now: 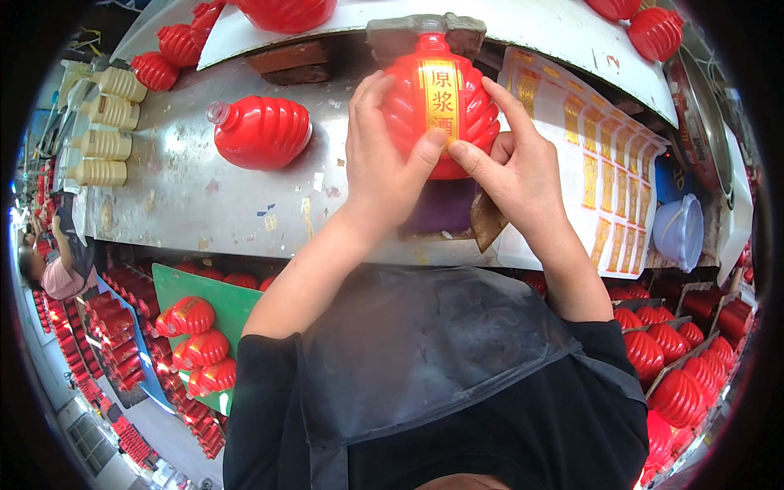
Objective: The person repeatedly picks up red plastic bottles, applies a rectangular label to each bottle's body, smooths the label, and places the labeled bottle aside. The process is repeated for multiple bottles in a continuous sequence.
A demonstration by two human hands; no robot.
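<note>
A red ribbed bottle (404, 102) lies on its back on the metal worktable, its neck pointing away from me. A long yellow-and-red label (441, 91) runs down its middle. My left hand (379, 159) grips the bottle's left side and my right hand (516, 167) its right side. Both thumbs press on the lower end of the label, close together. The neck rests at a worn grey-brown block (384, 37). Below the bottle shows a dark purple surface (441, 204). To my right lies a white sheet of gold labels (604, 163).
Another red bottle (263, 132) lies left on the metal table (196, 196). Several cream bottles (106, 145) line the far left edge. A pale blue bucket (679, 233) stands at right. Many red bottles (678, 396) fill racks on both sides below; a person (65, 273) is at far left.
</note>
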